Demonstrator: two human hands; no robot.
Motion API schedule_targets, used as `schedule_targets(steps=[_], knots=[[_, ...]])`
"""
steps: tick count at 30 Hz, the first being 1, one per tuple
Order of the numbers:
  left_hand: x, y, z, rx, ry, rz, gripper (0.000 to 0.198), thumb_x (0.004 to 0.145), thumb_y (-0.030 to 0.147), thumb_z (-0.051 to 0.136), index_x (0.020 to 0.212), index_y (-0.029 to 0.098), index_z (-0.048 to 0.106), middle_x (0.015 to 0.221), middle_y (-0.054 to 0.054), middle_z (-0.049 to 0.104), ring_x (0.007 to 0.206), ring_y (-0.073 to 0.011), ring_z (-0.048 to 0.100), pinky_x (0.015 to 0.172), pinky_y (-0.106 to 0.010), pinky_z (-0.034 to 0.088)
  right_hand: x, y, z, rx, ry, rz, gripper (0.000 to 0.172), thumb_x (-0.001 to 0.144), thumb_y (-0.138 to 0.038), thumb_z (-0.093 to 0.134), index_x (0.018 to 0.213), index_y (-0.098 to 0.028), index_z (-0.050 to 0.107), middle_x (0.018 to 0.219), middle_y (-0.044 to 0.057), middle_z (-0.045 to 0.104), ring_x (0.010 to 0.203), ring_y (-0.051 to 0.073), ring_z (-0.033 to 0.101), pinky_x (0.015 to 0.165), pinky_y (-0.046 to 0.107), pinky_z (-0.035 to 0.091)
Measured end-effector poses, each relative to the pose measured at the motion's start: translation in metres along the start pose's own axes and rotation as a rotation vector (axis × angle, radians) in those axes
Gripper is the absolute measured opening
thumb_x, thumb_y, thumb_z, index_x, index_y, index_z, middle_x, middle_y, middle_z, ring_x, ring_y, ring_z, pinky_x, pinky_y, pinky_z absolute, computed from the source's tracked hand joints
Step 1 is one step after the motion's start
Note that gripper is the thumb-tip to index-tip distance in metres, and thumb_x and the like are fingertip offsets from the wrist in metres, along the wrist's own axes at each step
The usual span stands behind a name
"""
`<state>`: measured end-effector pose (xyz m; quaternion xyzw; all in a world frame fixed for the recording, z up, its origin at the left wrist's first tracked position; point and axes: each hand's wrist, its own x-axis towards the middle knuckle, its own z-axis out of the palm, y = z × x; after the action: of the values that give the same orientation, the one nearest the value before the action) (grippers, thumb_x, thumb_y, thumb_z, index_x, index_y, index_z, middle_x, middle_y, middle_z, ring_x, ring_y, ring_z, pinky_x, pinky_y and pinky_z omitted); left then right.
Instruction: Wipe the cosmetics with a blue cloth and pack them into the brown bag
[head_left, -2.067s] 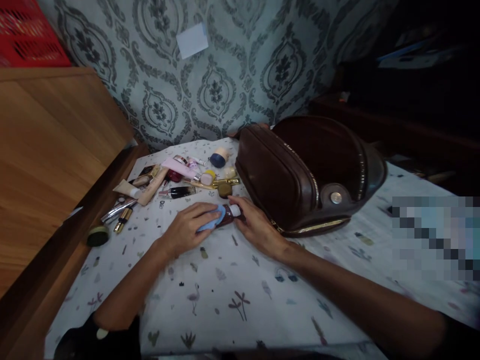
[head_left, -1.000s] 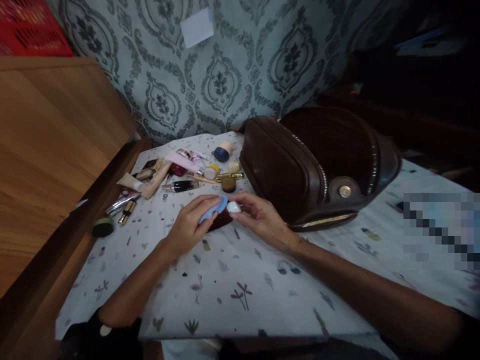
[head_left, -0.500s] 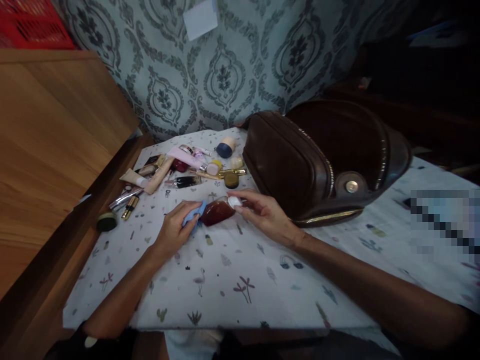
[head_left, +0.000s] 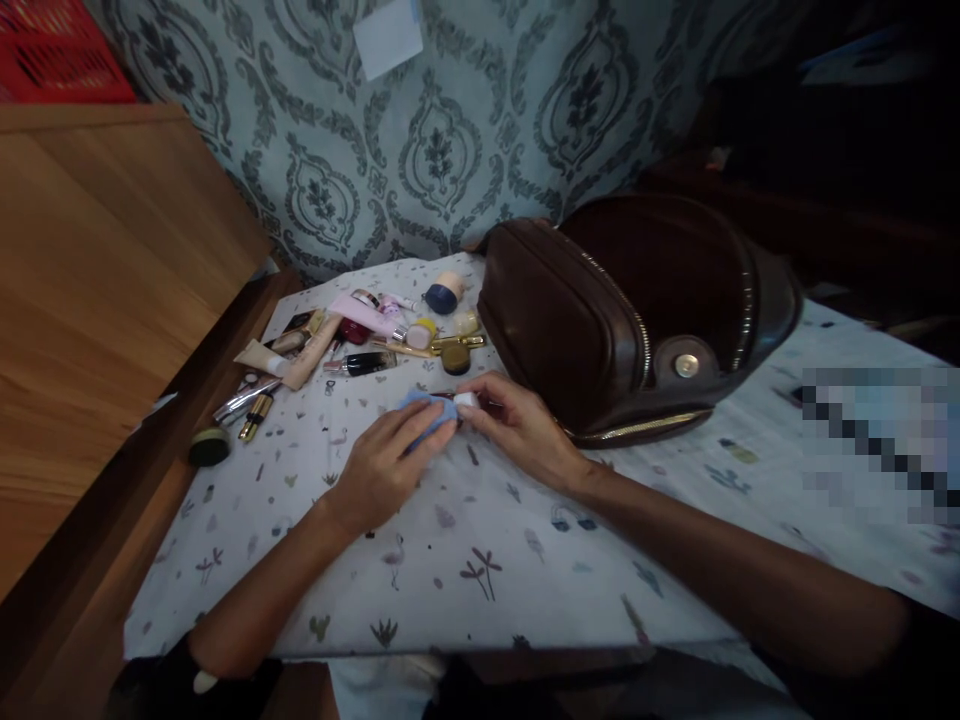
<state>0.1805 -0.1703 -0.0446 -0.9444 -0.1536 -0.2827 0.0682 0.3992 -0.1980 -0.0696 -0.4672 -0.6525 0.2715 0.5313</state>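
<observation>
1. The blue cloth (head_left: 421, 411) lies bunched on the surface (head_left: 525, 580), just in front of the brown bag (head_left: 570, 330).
2. The left hand (head_left: 386, 465) is curled over the cloth and grips it.
3. The right hand (head_left: 517, 428) pinches a white cap (head_left: 466, 400) beside the cloth.
4. Makeup things (head_left: 360, 340) lie nearby.

Glossy brown leather bag (head_left: 570, 330), soft blue cloth (head_left: 424, 412), wood cabinet (head_left: 97, 300)

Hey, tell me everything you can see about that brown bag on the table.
The bag is dark brown, glossy, leather-looking, with rounded ends. Its brass-coloured zipper is open, the lid tilted back, the inside dark. A round metal stud sits at one end. It rests on the printed tablecloth; the right hand lies just before it, contact unclear.
</observation>
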Motion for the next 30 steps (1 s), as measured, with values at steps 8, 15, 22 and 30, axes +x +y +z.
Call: schedule_targets(steps=[8,15,22,30], knots=[[-0.020,-0.028,-0.008,-0.138,-0.005,-0.217,0.039,0.095,0.011,0.047,0.130,0.022,0.061,0.127,-0.012,0.065,0.118,-0.0206,0.063,0.102,-0.038,0.054,0.001,-0.002,-0.002,0.063,-0.064,-0.035,0.022,0.092,-0.031,0.057,0.108,-0.022,0.069,0.099,0.006,0.065,0.094,0.019,0.062,0.086,0.035,0.051],[-0.014,-0.017,-0.015,-0.161,0.108,-0.265,0.037,0.095,0.011,0.050,0.129,0.021,0.061,0.126,-0.012,0.065,0.117,-0.0200,0.063,0.101,-0.038,0.054,-0.002,-0.005,0.003,0.127,-0.042,0.032,0.026,0.087,-0.036,0.064,0.106,-0.018,0.067,0.092,0.005,0.063,0.073,0.014,0.058,0.066,0.028,0.051],[0.004,0.007,-0.010,-0.086,0.018,0.020,0.050,0.092,0.001,0.042,0.139,0.016,0.051,0.139,-0.015,0.059,0.139,-0.0244,0.045,0.113,-0.045,0.045,-0.003,-0.011,0.001,0.047,-0.007,0.090,0.031,0.090,-0.046,0.057,0.092,-0.016,0.062,0.068,-0.001,0.055,0.061,0.012,0.050,0.056,0.024,0.043],[-0.020,-0.022,-0.005,-0.212,0.024,-0.277,0.038,0.097,0.014,0.046,0.130,0.023,0.060,0.135,-0.011,0.062,0.125,-0.0197,0.060,0.106,-0.038,0.051,-0.003,-0.013,0.001,-0.049,-0.010,0.159,0.031,0.093,-0.048,0.049,0.082,-0.019,0.053,0.060,-0.004,0.049,0.055,0.011,0.047,0.052,0.023,0.036]])
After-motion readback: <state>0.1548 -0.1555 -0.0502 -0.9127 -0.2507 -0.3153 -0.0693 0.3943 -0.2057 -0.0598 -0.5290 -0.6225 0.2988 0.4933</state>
